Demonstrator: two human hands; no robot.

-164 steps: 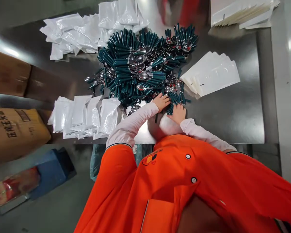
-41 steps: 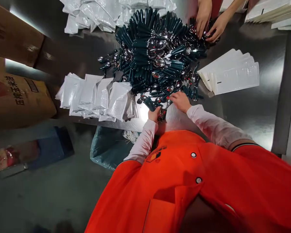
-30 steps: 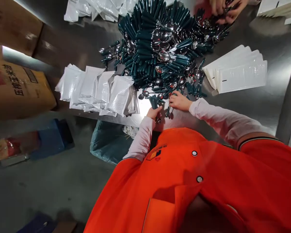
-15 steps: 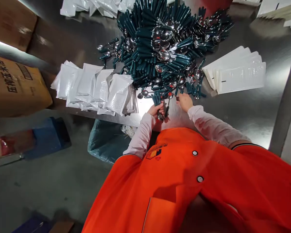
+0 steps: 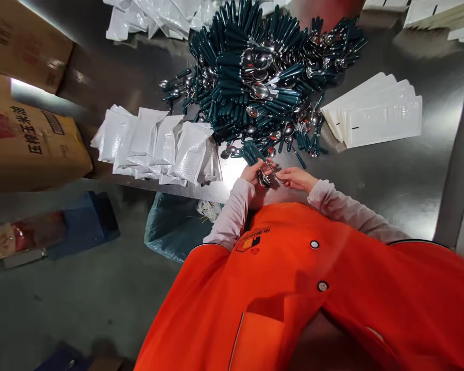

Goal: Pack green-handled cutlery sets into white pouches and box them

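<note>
My left hand (image 5: 251, 173) is closed around a bundle of spoons (image 5: 250, 153) with dark green handles. The handles point up and away from me, and the shiny bowls hang together below the fingers. Close by on the right, my right hand (image 5: 297, 179) pinches the metal end of one spoon, its green handle slanting across the bundle. Just beyond both hands rises a large heap of green-handled spoons (image 5: 232, 87), spread over the steel table (image 5: 375, 175).
Stuffed white mailer bags (image 5: 147, 136) lie left of the heap, with more white bags (image 5: 150, 18) behind. Flat white envelopes (image 5: 384, 121) fan out at the right. A lined bin (image 5: 170, 226) stands below the table edge. Cardboard boxes (image 5: 34, 149) are at far left.
My right hand has come from the near edge of the heap toward me, bringing a spoon against the bundle. My left hand has tilted the bundle, its handles now leaning further left.
</note>
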